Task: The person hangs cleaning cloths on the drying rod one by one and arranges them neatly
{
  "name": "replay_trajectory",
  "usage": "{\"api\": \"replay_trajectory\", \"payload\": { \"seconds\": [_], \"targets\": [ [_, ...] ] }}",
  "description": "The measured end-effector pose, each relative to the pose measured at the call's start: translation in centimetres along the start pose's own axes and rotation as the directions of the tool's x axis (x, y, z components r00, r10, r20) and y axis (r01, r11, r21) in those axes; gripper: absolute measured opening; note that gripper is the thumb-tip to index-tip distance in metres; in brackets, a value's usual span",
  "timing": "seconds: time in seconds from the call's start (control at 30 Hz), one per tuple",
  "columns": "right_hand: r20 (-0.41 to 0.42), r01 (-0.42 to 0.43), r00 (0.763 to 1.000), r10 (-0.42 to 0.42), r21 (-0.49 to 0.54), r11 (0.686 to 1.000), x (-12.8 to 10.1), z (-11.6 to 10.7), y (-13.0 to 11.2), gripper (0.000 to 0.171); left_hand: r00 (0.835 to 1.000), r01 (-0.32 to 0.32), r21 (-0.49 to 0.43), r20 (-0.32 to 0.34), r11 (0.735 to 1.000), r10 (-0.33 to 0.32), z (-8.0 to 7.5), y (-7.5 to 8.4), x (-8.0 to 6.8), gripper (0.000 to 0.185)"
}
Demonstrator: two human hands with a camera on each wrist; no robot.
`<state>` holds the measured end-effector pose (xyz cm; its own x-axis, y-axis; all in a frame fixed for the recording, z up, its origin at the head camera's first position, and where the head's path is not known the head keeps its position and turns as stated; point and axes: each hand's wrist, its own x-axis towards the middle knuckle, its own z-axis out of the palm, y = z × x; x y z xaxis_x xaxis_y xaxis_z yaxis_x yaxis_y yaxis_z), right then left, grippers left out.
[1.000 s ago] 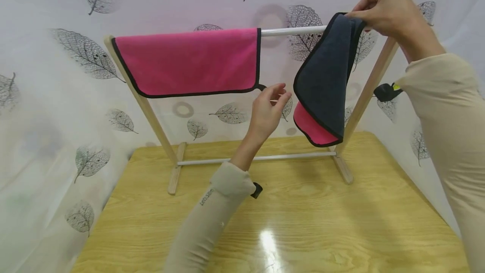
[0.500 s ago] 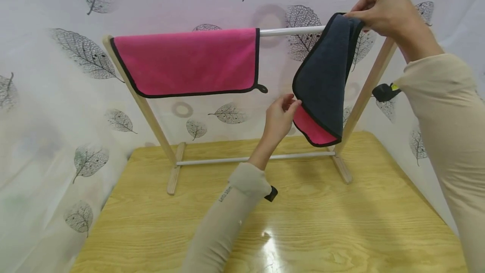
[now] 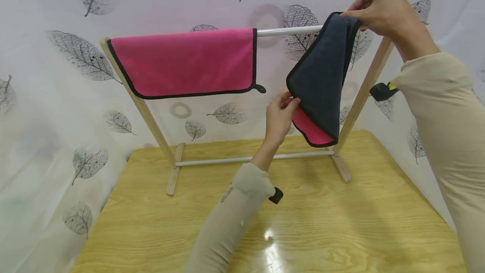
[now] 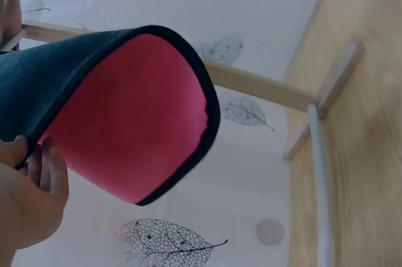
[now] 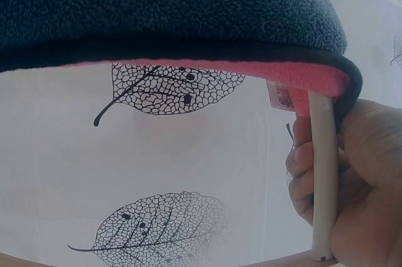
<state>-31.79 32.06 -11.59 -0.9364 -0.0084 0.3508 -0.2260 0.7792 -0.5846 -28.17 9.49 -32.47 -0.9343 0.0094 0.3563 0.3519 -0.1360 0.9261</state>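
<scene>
The right hand [image 3: 382,9] pinches the grey towel [image 3: 320,81] against the rack's top rail [image 3: 289,31] (steadying it), while the left hand [image 3: 279,115] grasps its lower corner.

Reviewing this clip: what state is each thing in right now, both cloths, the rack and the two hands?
Pink cloth: spread flat over the rack's top rail, hanging evenly.
Grey-and-pink cloth: folded, held up at the rail's right end, not spread.
Drying rack: upright on the wooden table.
Left hand: pinches the grey-and-pink cloth's lower left edge.
Right hand: grips that cloth's top at the rail.
</scene>
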Motion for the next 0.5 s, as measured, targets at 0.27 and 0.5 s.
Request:
{"api": "replay_trajectory", "payload": {
  "seconds": [0.27,0.5],
  "targets": [
    [-0.001,-0.002,1.0,0.002,0.01,1.0,0.0,0.0,-0.1,0.019,0.995,-0.09,-0.072,-0.052,0.993,0.087,-1.4,2.9,-0.6,0.025],
    [-0.001,0.01,1.0,-0.01,0.042,0.999,0.2,0.1,-0.1,0.018,0.978,-0.186,-0.002,-0.097,0.982,0.185,-3.2,6.5,-0.2,0.019]
  ]
}}
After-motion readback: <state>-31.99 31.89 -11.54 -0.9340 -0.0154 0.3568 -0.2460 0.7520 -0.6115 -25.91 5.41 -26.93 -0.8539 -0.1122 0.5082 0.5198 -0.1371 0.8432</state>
